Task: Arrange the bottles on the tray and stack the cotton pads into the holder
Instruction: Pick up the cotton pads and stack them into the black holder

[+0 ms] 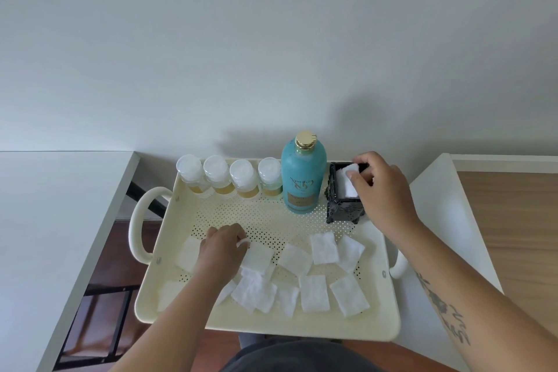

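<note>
Head view: cream tray (265, 323) between white tables, pale wall behind; left hand (222, 248) and right hand (379, 187) each pinch a cotton pad.

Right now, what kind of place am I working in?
Probably a room at home, maybe a vanity corner: a cream tray with a teal bottle and cotton pads, white tables and wood flooring.

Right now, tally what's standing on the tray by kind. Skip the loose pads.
Small clear bottles: 4
Teal bottle: 1
Black holder: 1
Total: 6
</note>
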`<action>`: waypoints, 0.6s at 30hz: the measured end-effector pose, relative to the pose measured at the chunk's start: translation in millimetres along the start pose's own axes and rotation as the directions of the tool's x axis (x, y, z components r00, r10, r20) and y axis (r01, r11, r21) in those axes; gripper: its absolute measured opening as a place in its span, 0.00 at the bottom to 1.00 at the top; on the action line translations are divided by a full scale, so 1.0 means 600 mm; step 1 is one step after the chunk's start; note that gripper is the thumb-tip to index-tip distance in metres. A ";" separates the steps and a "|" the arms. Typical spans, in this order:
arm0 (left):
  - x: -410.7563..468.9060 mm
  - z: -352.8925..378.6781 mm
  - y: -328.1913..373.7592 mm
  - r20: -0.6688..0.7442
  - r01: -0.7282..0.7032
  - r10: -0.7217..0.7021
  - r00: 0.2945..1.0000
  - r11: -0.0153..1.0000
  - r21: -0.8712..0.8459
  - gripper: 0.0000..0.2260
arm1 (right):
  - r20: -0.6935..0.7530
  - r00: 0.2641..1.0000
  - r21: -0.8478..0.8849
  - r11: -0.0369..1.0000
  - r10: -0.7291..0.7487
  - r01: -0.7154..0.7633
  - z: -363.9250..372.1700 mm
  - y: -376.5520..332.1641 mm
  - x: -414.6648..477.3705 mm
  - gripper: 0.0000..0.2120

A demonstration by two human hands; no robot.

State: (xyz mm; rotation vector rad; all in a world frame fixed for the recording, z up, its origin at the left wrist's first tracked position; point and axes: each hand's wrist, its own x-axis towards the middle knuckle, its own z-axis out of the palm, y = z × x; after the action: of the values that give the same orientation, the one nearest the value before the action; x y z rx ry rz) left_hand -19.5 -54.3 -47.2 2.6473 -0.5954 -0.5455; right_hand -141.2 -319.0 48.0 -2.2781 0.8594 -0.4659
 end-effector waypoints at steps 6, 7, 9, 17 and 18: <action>-0.002 -0.026 0.004 -0.094 -0.017 0.011 0.995 0.998 -0.062 0.05 | -0.041 0.971 -0.501 0.845 -0.235 0.184 0.008 0.014 -0.006 0.09; -0.001 -0.033 0.005 -0.120 -0.022 0.014 0.993 0.997 -0.070 0.05 | -0.082 0.961 -0.508 0.841 -0.263 0.186 0.008 0.016 -0.010 0.08; 0.001 -0.045 0.008 -0.153 -0.033 0.009 0.988 0.987 -0.157 0.07 | -0.127 0.944 -0.485 0.849 -0.306 0.210 0.007 0.022 -0.017 0.05; -0.003 -0.079 0.042 -0.096 0.068 -0.175 0.980 0.743 -0.666 0.10 | 0.161 0.970 -0.551 0.799 -0.182 0.241 0.012 0.023 -0.019 0.26; -0.007 -0.081 0.048 -0.047 0.090 -0.183 0.982 0.669 -0.738 0.09 | 0.207 0.969 -0.565 0.792 -0.133 0.230 0.014 0.022 -0.019 0.29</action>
State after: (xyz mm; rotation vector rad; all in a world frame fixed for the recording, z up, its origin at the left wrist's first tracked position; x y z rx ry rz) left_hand -11.0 -63.4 7.9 1.9221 -0.0809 -0.5225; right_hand -151.0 -315.1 31.7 -2.9430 0.7771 -0.0906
